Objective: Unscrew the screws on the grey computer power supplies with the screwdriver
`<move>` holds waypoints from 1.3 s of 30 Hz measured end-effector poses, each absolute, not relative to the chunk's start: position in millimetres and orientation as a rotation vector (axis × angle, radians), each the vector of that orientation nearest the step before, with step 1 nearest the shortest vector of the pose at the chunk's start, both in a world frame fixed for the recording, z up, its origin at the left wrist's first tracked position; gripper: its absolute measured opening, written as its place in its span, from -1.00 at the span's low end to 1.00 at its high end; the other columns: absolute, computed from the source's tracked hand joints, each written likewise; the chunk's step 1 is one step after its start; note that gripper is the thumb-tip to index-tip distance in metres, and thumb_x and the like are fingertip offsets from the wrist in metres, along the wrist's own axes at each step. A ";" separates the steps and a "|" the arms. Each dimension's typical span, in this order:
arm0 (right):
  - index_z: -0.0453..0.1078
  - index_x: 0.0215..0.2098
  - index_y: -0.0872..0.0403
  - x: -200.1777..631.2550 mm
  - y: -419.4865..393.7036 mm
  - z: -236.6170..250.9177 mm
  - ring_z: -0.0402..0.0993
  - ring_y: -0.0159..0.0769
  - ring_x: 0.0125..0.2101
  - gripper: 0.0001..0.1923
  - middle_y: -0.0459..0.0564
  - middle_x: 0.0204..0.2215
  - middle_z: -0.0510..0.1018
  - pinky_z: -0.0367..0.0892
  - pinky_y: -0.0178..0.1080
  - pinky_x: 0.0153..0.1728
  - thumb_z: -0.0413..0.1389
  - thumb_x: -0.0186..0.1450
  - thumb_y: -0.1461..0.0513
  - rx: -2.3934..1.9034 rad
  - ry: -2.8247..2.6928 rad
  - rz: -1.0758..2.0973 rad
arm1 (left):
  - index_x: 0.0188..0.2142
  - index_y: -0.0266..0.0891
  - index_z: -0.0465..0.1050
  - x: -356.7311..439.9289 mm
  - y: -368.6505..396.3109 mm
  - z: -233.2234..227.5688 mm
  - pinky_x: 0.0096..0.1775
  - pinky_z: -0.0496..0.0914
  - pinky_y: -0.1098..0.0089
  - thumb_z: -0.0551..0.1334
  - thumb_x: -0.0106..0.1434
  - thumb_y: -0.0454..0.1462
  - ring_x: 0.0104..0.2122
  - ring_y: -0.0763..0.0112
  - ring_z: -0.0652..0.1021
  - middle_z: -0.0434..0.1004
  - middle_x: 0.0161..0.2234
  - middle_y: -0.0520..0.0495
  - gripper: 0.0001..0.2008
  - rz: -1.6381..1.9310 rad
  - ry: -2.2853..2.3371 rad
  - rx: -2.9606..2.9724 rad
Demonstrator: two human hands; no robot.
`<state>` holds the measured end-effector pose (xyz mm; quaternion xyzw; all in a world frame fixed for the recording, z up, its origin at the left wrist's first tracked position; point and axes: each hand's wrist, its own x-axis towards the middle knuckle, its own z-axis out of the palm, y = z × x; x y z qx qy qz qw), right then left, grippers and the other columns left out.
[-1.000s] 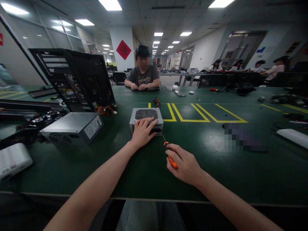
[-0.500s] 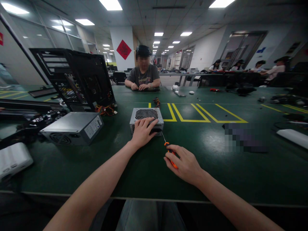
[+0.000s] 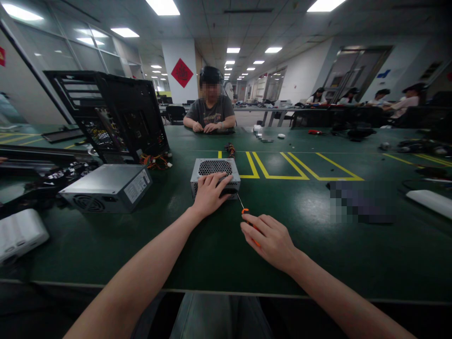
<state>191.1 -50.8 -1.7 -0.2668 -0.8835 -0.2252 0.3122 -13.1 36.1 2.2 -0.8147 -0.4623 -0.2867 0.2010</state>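
A grey computer power supply (image 3: 215, 168) with a honeycomb grille on top sits on the green table. My left hand (image 3: 209, 194) holds it, fingers across its top and thumb down by its near face. A black part (image 3: 229, 192) shows beside that thumb. My right hand (image 3: 270, 238) is closed around the orange-and-black handle of a screwdriver (image 3: 245, 212). The thin shaft slants up and left, its tip at the lower right corner of the power supply's near face. Whether the tip sits in a screw is too small to tell.
Left of my hands lies a second power supply (image 3: 102, 183), with an open black computer case (image 3: 116, 113) behind it. A white power strip (image 3: 21, 233) is at the far left. Bundled cables (image 3: 230, 149) lie behind the held unit. Across the table sits a person (image 3: 210, 110).
My right fingers have shifted around the screwdriver handle, covering more of it. My left hand and the power supply stay put. A figure in white shows behind the seated person.
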 end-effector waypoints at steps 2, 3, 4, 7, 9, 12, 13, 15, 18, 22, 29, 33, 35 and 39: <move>0.38 -0.29 0.11 190.6 -50.6 -0.2 0.36 -0.36 -0.41 -0.91 0.02 -0.24 0.52 0.31 -0.28 -0.39 0.06 0.23 0.30 -0.692 -2.328 -0.599 | 0.11 -0.09 0.17 -13.3 36.1 2.0 -0.03 0.11 0.17 0.20 0.17 -0.16 0.05 0.18 0.27 0.27 0.10 -0.09 -0.49 -0.802 -1.290 -2.279; 0.38 -0.33 0.11 190.2 -50.7 0.6 0.36 -0.36 -0.41 -0.93 0.02 -0.25 0.52 0.31 -0.28 -0.39 0.07 0.23 0.28 -0.687 -2.327 -0.593 | 0.12 -0.09 0.17 -13.4 36.1 2.1 -0.03 0.11 0.17 0.20 0.17 -0.16 0.05 0.18 0.27 0.27 0.10 -0.09 -0.49 -0.800 -1.289 -2.282; 0.37 -0.36 0.12 189.7 -51.0 1.2 0.36 -0.36 -0.41 -0.93 0.02 -0.26 0.52 0.32 -0.28 -0.40 0.07 0.23 0.26 -0.682 -2.326 -0.578 | 0.11 -0.09 0.17 -13.5 35.9 2.4 -0.03 0.11 0.17 0.20 0.17 -0.16 0.04 0.18 0.27 0.27 0.10 -0.09 -0.49 -0.800 -1.289 -2.284; 0.37 -0.38 0.14 188.3 -52.5 2.0 0.38 -0.34 -0.38 -0.90 0.08 -0.26 0.50 0.35 -0.27 -0.37 0.05 0.23 0.26 -0.685 -2.321 -0.494 | 0.11 -0.09 0.18 -13.3 35.4 3.5 -0.03 0.10 0.16 0.20 0.17 -0.16 0.04 0.18 0.28 0.27 0.10 -0.09 -0.50 -0.802 -1.292 -2.285; 0.37 -0.34 0.16 188.1 -53.6 1.4 0.40 -0.31 -0.35 -0.89 0.12 -0.25 0.49 0.37 -0.25 -0.34 0.01 0.22 0.30 -0.694 -2.321 -0.445 | 0.11 -0.08 0.18 -13.0 35.1 4.1 -0.03 0.11 0.16 0.20 0.17 -0.17 0.04 0.17 0.28 0.27 0.10 -0.10 -0.50 -0.802 -1.294 -2.286; 0.36 -0.28 0.18 189.0 -54.3 -0.3 0.43 -0.28 -0.29 -0.85 0.17 -0.22 0.47 0.39 -0.25 -0.31 -0.02 0.22 0.33 -0.686 -2.324 -0.461 | 0.11 -0.07 0.18 -12.8 35.1 4.0 -0.03 0.11 0.17 0.20 0.17 -0.17 0.04 0.16 0.28 0.28 0.09 -0.11 -0.49 -0.803 -1.296 -2.289; 0.36 -0.27 0.18 189.6 -54.2 -0.9 0.44 -0.28 -0.29 -0.85 0.18 -0.22 0.47 0.39 -0.26 -0.32 -0.02 0.23 0.34 -0.681 -2.320 -0.489 | 0.11 -0.07 0.18 -12.9 35.3 3.7 -0.03 0.11 0.17 0.20 0.17 -0.17 0.04 0.16 0.28 0.28 0.09 -0.11 -0.49 -0.805 -1.296 -2.287; 0.35 -0.26 0.16 190.6 -53.7 -1.6 0.45 -0.31 -0.30 -0.86 0.17 -0.22 0.48 0.39 -0.29 -0.34 -0.02 0.24 0.33 -0.679 -2.306 -0.552 | 0.11 -0.07 0.18 -13.2 35.7 3.0 -0.03 0.11 0.16 0.21 0.16 -0.17 0.04 0.16 0.28 0.28 0.09 -0.11 -0.49 -0.809 -1.296 -2.284; 0.36 -0.28 0.12 191.0 -53.2 -0.9 0.45 -0.37 -0.38 -0.89 0.15 -0.22 0.49 0.38 -0.32 -0.38 0.00 0.26 0.31 -0.686 -2.280 -0.618 | 0.11 -0.09 0.18 -13.7 36.2 2.3 -0.03 0.11 0.16 0.21 0.16 -0.17 0.04 0.18 0.28 0.27 0.09 -0.09 -0.48 -0.811 -1.289 -2.285; 0.36 -0.36 0.13 189.3 -53.2 1.8 0.43 -0.38 -0.45 -0.90 0.16 -0.26 0.51 0.36 -0.32 -0.44 0.02 0.26 0.28 -0.658 -2.281 -0.640 | 0.11 -0.08 0.18 -13.6 35.9 2.6 -0.03 0.11 0.16 0.20 0.17 -0.17 0.04 0.18 0.28 0.27 0.10 -0.10 -0.49 -0.815 -1.289 -2.286; 0.35 -0.33 0.15 189.2 -53.4 -0.2 0.45 -0.34 -0.39 -0.89 0.18 -0.24 0.48 0.38 -0.32 -0.42 0.03 0.24 0.26 -0.673 -2.306 -0.547 | 0.11 -0.09 0.18 -13.4 35.3 3.6 -0.04 0.11 0.16 0.20 0.17 -0.17 0.04 0.17 0.28 0.27 0.10 -0.11 -0.49 -0.811 -1.282 -2.288; 0.34 -0.22 0.17 191.2 -53.3 -5.0 0.44 -0.23 -0.25 -0.81 0.24 -0.15 0.42 0.40 -0.27 -0.36 -0.01 0.21 0.30 -0.716 -2.364 -0.462 | 0.12 -0.08 0.17 -13.4 35.1 3.6 -0.04 0.11 0.16 0.20 0.17 -0.17 0.04 0.15 0.28 0.27 0.10 -0.12 -0.49 -0.808 -1.284 -2.285; 0.33 -0.19 0.17 192.0 -52.9 -6.2 0.45 -0.24 -0.25 -0.79 0.24 -0.15 0.42 0.40 -0.28 -0.37 -0.02 0.21 0.31 -0.710 -2.365 -0.492 | 0.12 -0.08 0.17 -13.2 35.1 3.5 -0.04 0.11 0.16 0.20 0.17 -0.17 0.04 0.15 0.28 0.27 0.09 -0.12 -0.49 -0.805 -1.286 -2.286; 0.34 -0.20 0.14 192.2 -52.1 -3.5 0.46 -0.31 -0.34 -0.83 0.22 -0.19 0.46 0.39 -0.30 -0.40 0.02 0.22 0.32 -0.673 -2.307 -0.622 | 0.11 -0.07 0.18 -12.9 35.6 3.2 -0.04 0.10 0.16 0.20 0.17 -0.18 0.04 0.16 0.28 0.28 0.09 -0.11 -0.49 -0.811 -1.293 -2.285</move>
